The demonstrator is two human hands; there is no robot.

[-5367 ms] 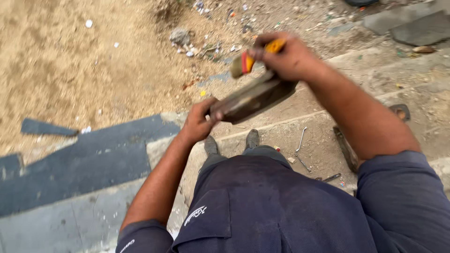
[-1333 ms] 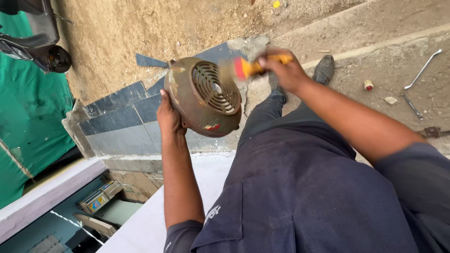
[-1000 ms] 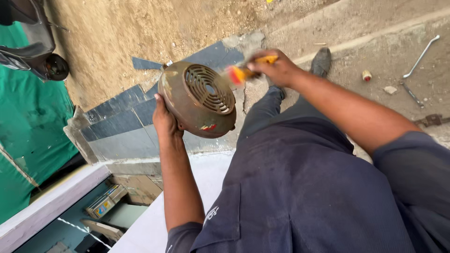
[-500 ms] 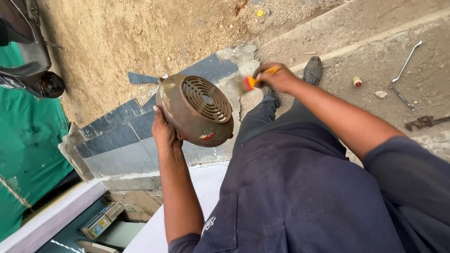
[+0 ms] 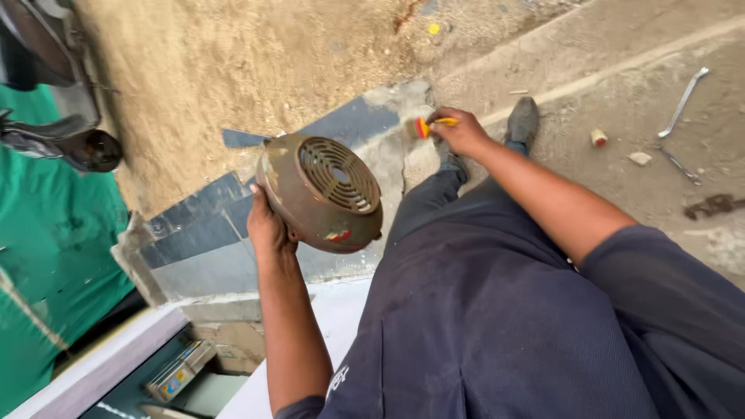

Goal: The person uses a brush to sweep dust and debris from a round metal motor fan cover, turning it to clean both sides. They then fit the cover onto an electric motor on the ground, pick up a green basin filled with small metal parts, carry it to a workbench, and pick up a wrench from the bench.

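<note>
My left hand (image 5: pixel 268 225) grips the rim of a round rusty metal fan cover (image 5: pixel 322 192) with a slotted grille, held out in front of my left leg. My right hand (image 5: pixel 463 132) is stretched forward and shut on a small brush with a yellow and red handle (image 5: pixel 431 124), down near my dark shoe (image 5: pixel 522 120). The brush is apart from the cover. My dark trousers fill the lower right.
Grey tiled steps (image 5: pixel 194 233) and a sandy patch (image 5: pixel 233 62) lie ahead. Metal spanners (image 5: pixel 683 101) and small scraps rest on the concrete at the right. A green sheet (image 5: pixel 54 256) and a dark vehicle part (image 5: pixel 85 147) are at the left.
My right hand with the brush has moved away from the fan cover, down towards my shoe. The cover has stayed in my left hand, tilted slightly lower.
</note>
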